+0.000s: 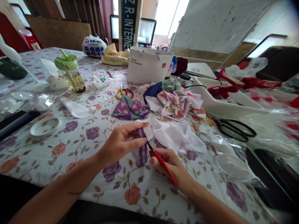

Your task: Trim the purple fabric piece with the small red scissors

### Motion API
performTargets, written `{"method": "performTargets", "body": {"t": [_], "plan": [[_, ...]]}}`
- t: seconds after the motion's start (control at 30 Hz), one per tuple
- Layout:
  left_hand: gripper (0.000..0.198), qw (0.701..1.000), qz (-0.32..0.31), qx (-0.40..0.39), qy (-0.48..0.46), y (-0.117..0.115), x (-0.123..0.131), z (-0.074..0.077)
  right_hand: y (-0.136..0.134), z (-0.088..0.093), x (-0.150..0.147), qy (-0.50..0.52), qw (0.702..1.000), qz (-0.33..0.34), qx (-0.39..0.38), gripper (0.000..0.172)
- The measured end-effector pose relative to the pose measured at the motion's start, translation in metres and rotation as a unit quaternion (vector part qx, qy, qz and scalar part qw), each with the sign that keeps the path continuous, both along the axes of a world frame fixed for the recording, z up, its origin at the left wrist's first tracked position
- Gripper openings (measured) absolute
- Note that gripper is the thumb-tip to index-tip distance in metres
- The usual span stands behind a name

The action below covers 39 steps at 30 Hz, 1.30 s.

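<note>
1. Red-handled cutter (163,168) is gripped in the right hand (170,165), and its black tip touches the purple cloth (141,155).
2. Left hand (121,144) pinches this cloth above the flowered bench (35,174).
3. White cloth (173,137) lies at 1 o'clock from the hands; black scissors (233,129) lie at 3 o'clock.

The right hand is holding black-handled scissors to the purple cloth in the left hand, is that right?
No, the right hand holds red-handled scissors, not black-handled ones, as the head view shows. Their tip is at the purple cloth in the left hand.
</note>
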<state>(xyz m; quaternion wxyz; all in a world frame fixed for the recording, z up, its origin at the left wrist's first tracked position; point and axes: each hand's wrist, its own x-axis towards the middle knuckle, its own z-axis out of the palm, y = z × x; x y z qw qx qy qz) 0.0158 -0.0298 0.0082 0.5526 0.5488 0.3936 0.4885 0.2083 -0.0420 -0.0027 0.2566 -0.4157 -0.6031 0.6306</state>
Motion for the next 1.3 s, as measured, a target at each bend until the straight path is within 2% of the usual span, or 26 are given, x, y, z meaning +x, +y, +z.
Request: {"method": "performTargets", "body": {"t": [0.17,0.3,0.5,0.8,1.03,1.3], "plan": [[0.037,0.999,0.015,-0.031,-0.026,0.0029,-0.0025,-0.0005,0.0003,0.0002,0.0004,0.004,1.000,0.019,0.012,0.055],[0.044,0.999,0.020,-0.024,-0.015,0.0031,-0.0018,-0.0028,0.0004,-0.0001,0.0004,0.000,1.000,0.020,0.017,0.056],[0.043,1.000,0.023,0.002,-0.002,0.0034,-0.0025,-0.0045,0.0003,-0.0016,0.0007,0.002,1.000,0.016,0.006,0.054],[0.050,0.999,0.027,-0.026,-0.014,0.0014,0.0017,0.0021,0.0010,-0.0050,0.0026,0.008,1.000,0.023,0.005,0.052],[0.049,1.000,0.009,-0.008,-0.014,0.0012,0.0015,0.0008,0.0000,-0.0031,0.0027,0.014,0.999,0.040,0.004,0.052],[0.049,0.998,0.020,0.032,0.045,0.0001,-0.0011,-0.0009,0.0007,-0.0022,0.0026,0.025,0.998,0.049,-0.001,0.052]]}}
